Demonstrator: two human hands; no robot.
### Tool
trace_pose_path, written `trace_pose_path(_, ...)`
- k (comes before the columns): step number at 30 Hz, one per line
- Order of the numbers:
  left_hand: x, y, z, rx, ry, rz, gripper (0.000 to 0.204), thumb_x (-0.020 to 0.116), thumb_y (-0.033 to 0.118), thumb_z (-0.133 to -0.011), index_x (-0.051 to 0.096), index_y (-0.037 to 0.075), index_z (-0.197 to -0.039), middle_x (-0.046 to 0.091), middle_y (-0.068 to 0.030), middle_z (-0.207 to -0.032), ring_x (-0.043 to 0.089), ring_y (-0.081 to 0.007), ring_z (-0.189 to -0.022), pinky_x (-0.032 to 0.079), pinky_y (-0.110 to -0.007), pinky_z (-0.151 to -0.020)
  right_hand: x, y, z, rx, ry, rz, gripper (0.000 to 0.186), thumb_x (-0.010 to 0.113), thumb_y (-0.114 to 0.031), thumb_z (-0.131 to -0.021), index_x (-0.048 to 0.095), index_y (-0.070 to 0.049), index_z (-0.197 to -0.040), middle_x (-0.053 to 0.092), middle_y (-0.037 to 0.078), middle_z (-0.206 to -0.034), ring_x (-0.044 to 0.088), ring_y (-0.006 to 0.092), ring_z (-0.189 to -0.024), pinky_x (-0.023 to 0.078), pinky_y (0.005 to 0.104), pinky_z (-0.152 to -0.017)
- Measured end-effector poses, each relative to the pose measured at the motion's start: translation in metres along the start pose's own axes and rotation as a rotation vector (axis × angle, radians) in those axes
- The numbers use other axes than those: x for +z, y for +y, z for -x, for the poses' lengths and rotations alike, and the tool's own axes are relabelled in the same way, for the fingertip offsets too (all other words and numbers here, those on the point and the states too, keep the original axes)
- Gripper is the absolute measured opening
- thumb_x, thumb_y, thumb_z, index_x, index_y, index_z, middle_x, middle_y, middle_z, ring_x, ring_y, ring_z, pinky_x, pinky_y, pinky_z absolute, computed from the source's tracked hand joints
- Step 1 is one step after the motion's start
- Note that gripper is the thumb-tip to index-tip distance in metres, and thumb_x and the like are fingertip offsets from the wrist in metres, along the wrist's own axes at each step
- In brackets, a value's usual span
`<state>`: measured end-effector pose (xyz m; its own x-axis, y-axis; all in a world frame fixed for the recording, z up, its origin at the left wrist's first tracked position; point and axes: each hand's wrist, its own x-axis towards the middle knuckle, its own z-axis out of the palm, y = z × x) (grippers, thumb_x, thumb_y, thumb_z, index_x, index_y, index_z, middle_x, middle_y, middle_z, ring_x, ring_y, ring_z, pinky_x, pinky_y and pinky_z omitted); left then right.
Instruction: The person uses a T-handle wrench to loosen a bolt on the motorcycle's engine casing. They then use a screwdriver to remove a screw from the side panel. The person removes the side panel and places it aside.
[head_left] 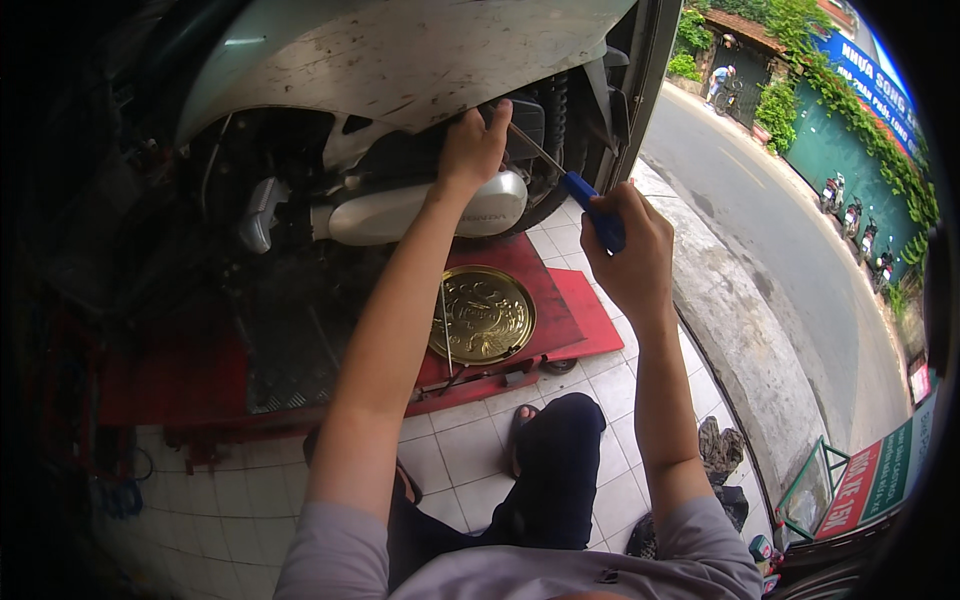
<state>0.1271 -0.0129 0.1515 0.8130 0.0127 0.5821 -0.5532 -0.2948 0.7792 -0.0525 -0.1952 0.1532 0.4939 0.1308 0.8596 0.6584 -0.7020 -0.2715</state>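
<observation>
In my right hand (pixel 632 245) is the blue handle of a screwdriver (pixel 594 212), with the fingers wrapped round it. Its thin metal shaft slants up and left toward my left hand (pixel 474 152). That hand is curled at the lower edge of a scooter's pale body panel (pixel 430 60), thumb beside the shaft's far end. Its fingertips and whatever they grip are hidden, as is the screwdriver's tip. Just below the left hand lies the scooter's silver engine cover (pixel 430 210). Behind the shaft are the dark air-filter housing and the rear shock spring (pixel 557 110).
The scooter stands on a red lift platform (pixel 560 325). A round gold tray (pixel 490 335) lies on it, with a thin metal rod (pixel 446 330) across its left side. White floor tiles (pixel 470 450) lie below. A street (pixel 760 190) runs past on the right, beyond a concrete kerb strip.
</observation>
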Motion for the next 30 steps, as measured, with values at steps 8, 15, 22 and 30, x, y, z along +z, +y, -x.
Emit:
trace_pose_path(8, -0.001, 0.000, 0.003, 0.023, 0.019, -0.059, 0.075, 0.037, 0.060, -0.095, 0.052, -0.011, -0.116, 0.066, -0.0228, -0.067, 0.068, -0.0428, -0.076, 0.053, -0.047, -0.081, 0.005, -0.022, 0.002, -0.033, -0.029, 0.054, 0.018, 0.068, -0.001, -0.079, 0.054, -0.002, -0.091, 0.058, 0.013, -0.085, 0.057, 0.0347, -0.074, 0.047, 0.0437, -0.067)
trace_pose_path(15, 0.001, 0.004, 0.003, 0.044, 0.046, -0.237, 0.080, 0.032, 0.060, -0.096, 0.049, -0.014, -0.123, 0.062, -0.0396, -0.100, 0.060, -0.0521, -0.100, 0.048, -0.051, -0.094, -0.006, -0.009, -0.008, -0.042, -0.045, 0.070, 0.019, 0.067, 0.001, -0.078, 0.054, -0.002, -0.091, 0.059, 0.014, -0.082, 0.061, 0.0353, -0.071, 0.048, 0.0432, -0.062)
trace_pose_path(22, -0.003, 0.006, 0.002, 0.041, 0.016, -0.324, 0.079, 0.031, 0.059, -0.097, 0.050, -0.014, -0.120, 0.063, -0.0381, -0.095, 0.061, -0.0514, -0.099, 0.048, -0.052, -0.093, -0.013, -0.007, -0.014, -0.057, -0.051, 0.044, 0.020, 0.068, 0.001, -0.078, 0.054, 0.000, -0.093, 0.060, 0.015, -0.083, 0.062, 0.0368, -0.072, 0.050, 0.0411, -0.062)
trace_pose_path(30, -0.010, 0.011, 0.007, 0.125, -0.009, -0.376, 0.091, 0.023, 0.065, -0.097, 0.052, -0.019, -0.113, 0.063, -0.0389, -0.088, 0.064, -0.0510, -0.093, 0.052, -0.050, -0.089, -0.017, -0.005, -0.022, -0.072, -0.075, 0.027, 0.018, 0.067, 0.000, -0.079, 0.055, 0.000, -0.091, 0.059, 0.016, -0.082, 0.061, 0.0369, -0.073, 0.047, 0.0433, -0.062)
